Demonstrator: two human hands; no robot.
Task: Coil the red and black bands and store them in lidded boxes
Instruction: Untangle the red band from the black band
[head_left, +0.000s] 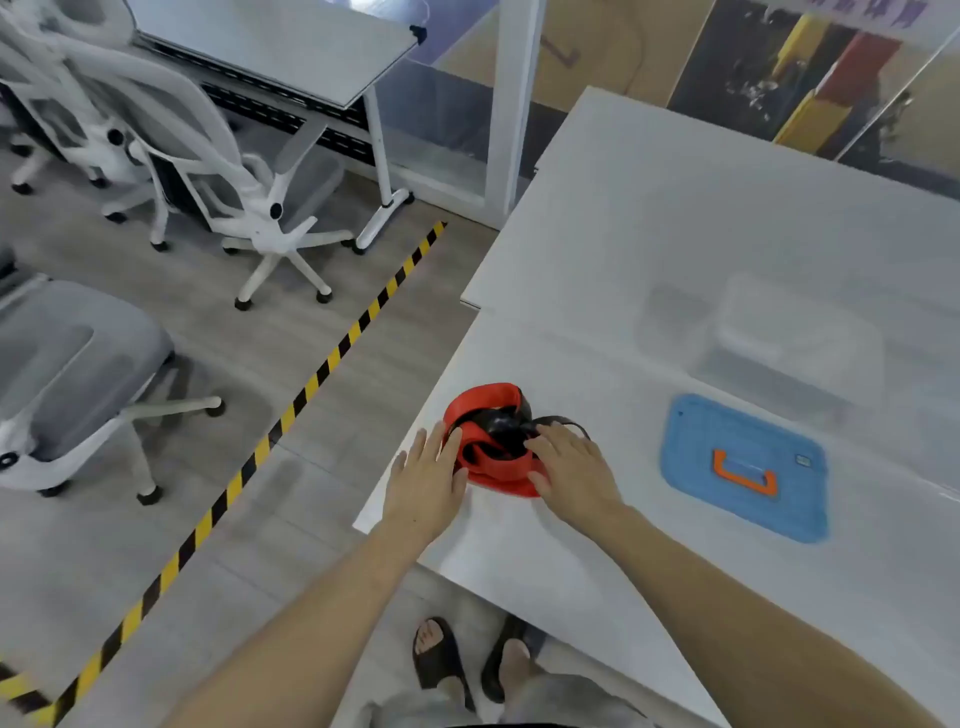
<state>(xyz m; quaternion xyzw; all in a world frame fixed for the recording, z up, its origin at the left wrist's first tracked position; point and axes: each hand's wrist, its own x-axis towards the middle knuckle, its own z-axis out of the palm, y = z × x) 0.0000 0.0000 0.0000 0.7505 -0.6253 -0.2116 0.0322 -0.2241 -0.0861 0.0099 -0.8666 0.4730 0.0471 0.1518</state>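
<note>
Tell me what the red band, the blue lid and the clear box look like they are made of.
Red band: probably rubber or elastic; it folds in soft, matte loops.
Blue lid: likely moulded plastic, with a textured top and an orange handle.
Clear box: seemingly transparent plastic; the table shows through it, though it is blurred.

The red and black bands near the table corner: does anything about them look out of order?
Yes. The red band and black band lie tangled in one heap between the left hand and right hand, not coiled separately. The blue lid lies apart.
</note>
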